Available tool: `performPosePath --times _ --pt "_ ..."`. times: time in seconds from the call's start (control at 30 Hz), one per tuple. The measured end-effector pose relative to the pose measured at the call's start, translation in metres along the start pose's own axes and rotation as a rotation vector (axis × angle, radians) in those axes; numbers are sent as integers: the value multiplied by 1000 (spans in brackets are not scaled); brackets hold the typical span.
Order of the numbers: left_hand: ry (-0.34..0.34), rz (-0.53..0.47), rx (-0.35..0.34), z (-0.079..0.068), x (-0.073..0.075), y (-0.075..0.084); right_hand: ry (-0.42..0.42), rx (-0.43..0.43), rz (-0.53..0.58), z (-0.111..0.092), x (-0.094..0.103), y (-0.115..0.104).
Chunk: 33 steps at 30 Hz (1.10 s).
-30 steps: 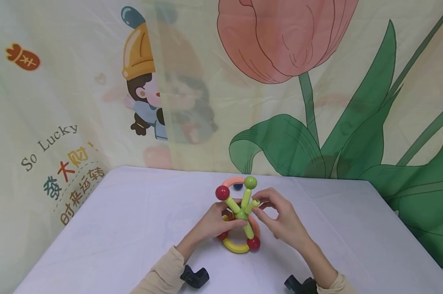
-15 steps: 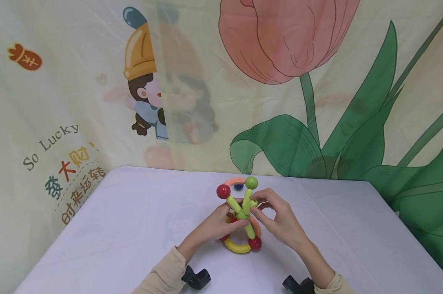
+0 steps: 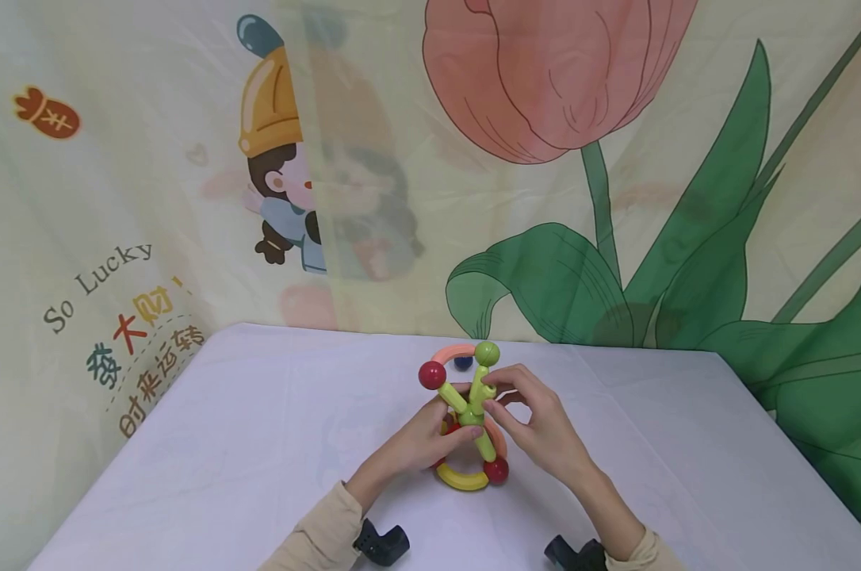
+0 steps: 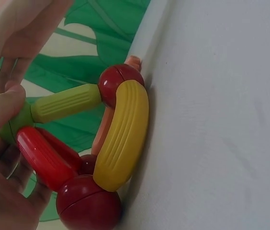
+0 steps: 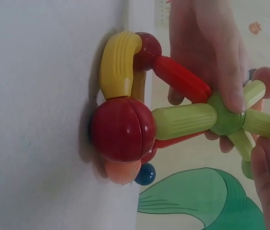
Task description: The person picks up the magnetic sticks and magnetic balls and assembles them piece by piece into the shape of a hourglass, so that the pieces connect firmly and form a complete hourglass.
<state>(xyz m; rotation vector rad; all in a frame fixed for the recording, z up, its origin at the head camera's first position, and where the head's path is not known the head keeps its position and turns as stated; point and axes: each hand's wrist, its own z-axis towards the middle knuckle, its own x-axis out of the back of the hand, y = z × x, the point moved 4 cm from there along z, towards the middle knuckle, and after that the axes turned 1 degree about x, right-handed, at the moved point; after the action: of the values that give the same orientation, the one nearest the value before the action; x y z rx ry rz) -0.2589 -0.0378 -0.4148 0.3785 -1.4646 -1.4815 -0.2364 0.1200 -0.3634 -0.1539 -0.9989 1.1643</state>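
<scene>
A toy of magnetic balls and rods stands on the table, its base a ring of yellow curved rods (image 3: 462,477), pink curved rods and red balls (image 5: 123,129). My left hand (image 3: 425,434) grips the green centre ball (image 5: 217,117) from the left, thumb pressed on its front. My right hand (image 3: 545,420) pinches a light green rod (image 5: 263,125) that reaches out from that ball. Two other light green rods rise from the centre to a red ball (image 3: 432,375) and a green ball (image 3: 487,354), bridged by a pink curved rod (image 3: 453,351). Red rods (image 4: 46,158) run down to the base.
A dark blue ball (image 3: 462,363) lies on the table behind the toy. The white-covered table (image 3: 259,444) ends at a printed curtain (image 3: 373,198). Black wrist cameras (image 3: 382,544) sit below both forearms.
My right hand has moved slightly left, swinging the pinched light green rod closer to the upright one. My left hand keeps its grip on the centre ball.
</scene>
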Motion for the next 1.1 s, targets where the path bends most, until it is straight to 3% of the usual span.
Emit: performPosePath --times 0.17,0.47,0.57,0.7,0.87,1.1 --pt "-1 -3 24 0 0 0 2 -6 6 1 0 -1" --pt "7 -3 4 1 0 1 -19 -11 4 -1 1 3" --pt "26 41 37 0 2 0 -17 -8 12 -2 5 6" --pt "56 93 96 -1 3 -1 49 -22 6 -2 17 15" --pt "76 105 145 -2 4 -2 74 -140 48 -3 28 36" --pt "63 77 111 -1 5 -2 -54 -347 64 -3 19 67"
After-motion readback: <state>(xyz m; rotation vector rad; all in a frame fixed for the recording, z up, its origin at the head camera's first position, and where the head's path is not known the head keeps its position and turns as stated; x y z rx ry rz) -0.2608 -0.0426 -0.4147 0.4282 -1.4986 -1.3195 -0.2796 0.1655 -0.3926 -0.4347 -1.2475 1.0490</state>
